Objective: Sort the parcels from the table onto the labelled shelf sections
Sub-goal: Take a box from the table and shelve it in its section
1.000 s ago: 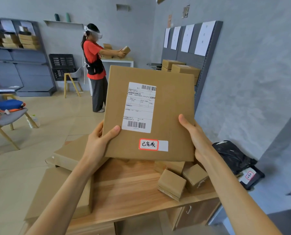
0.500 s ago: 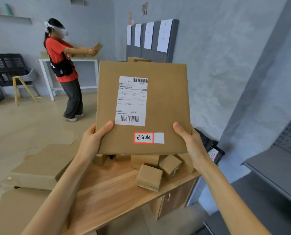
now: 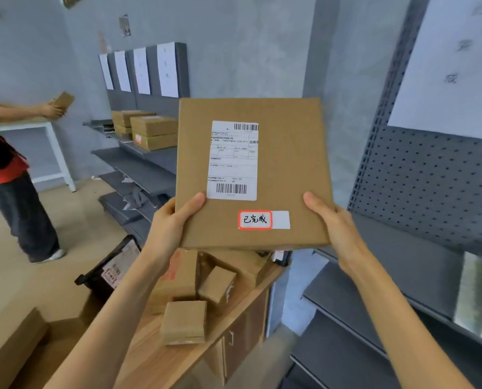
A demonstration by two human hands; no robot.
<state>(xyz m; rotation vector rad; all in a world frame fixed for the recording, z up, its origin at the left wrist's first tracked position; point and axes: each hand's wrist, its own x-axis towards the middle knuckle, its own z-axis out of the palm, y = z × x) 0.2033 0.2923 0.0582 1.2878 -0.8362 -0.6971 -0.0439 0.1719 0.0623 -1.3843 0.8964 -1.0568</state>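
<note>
Both hands gripped the flat cardboard parcel point(image 3: 284, 169) upright above the wooden table point(image 3: 161, 357): left hand point(image 3: 172, 228) and right hand point(image 3: 332, 220) pinching its lower corners, thumbs in front.

Matt cardboard parcel point(image 3: 284, 164), wood-grain table point(image 3: 150, 357)

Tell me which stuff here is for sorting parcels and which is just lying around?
For the job:
flat parcel, held by left hand and right hand
small boxes on the table
grey shelf
paper sign

Lying about:
black bag on the floor
white table
</note>
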